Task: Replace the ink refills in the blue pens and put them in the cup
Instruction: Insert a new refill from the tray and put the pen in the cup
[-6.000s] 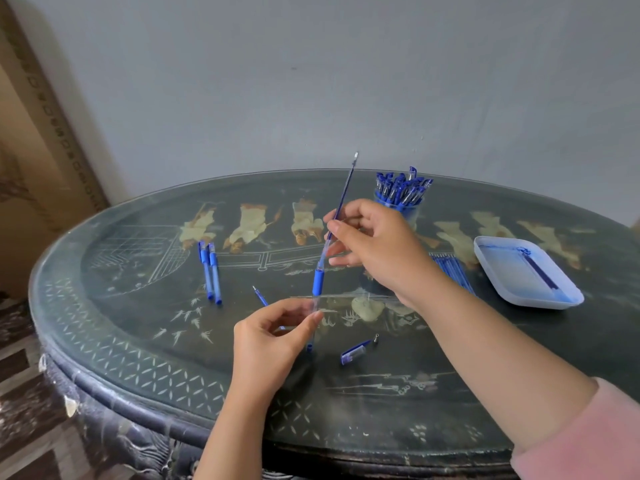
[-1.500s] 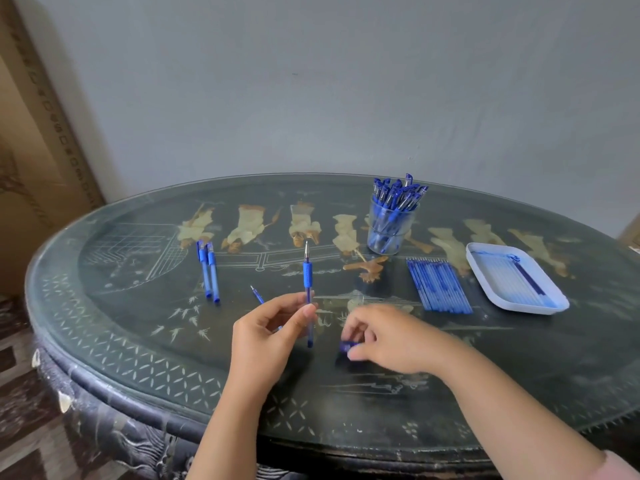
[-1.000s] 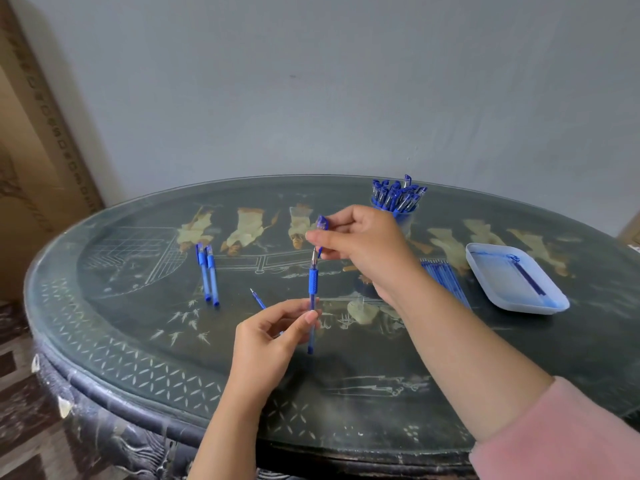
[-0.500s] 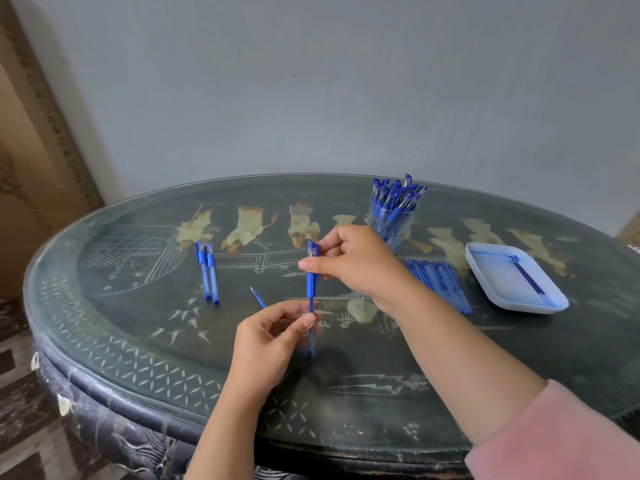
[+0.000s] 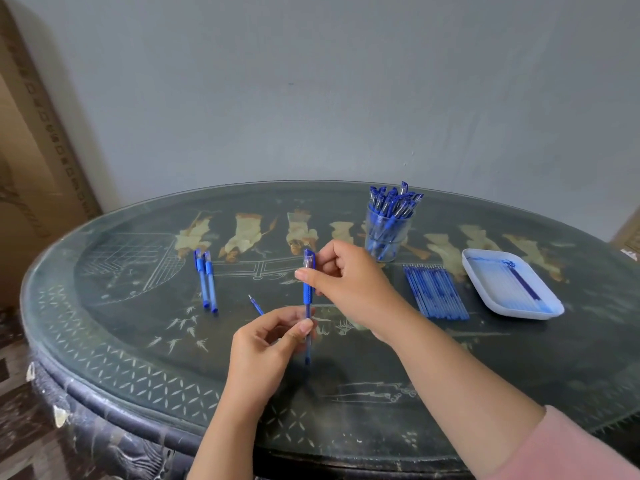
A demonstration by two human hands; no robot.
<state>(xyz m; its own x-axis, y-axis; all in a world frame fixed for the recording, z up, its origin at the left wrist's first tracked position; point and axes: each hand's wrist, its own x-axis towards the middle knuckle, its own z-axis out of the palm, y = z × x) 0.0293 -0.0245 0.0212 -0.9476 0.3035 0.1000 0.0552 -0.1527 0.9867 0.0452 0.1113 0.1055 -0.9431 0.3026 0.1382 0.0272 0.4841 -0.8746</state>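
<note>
I hold a blue pen [image 5: 307,292] upright above the table's middle. My left hand [image 5: 270,341] pinches its clear lower barrel. My right hand [image 5: 349,282] pinches the blue cap at the pen's top end. A clear cup [image 5: 384,237] packed with several blue pens stands behind my right hand. Two more blue pens [image 5: 206,282] lie side by side to the left. A loose refill [image 5: 255,304] lies on the table, partly hidden behind my left hand.
A row of several blue refills [image 5: 436,292] lies right of my right hand. A white tray [image 5: 491,258] at the far right holds one refill. The round dark table [image 5: 121,341] has a glass top; a wall stands behind it.
My right hand took the cap off the table, lifted it over the pen's tip and lowered it onto the pen. My left hand kept holding the pen upright.
</note>
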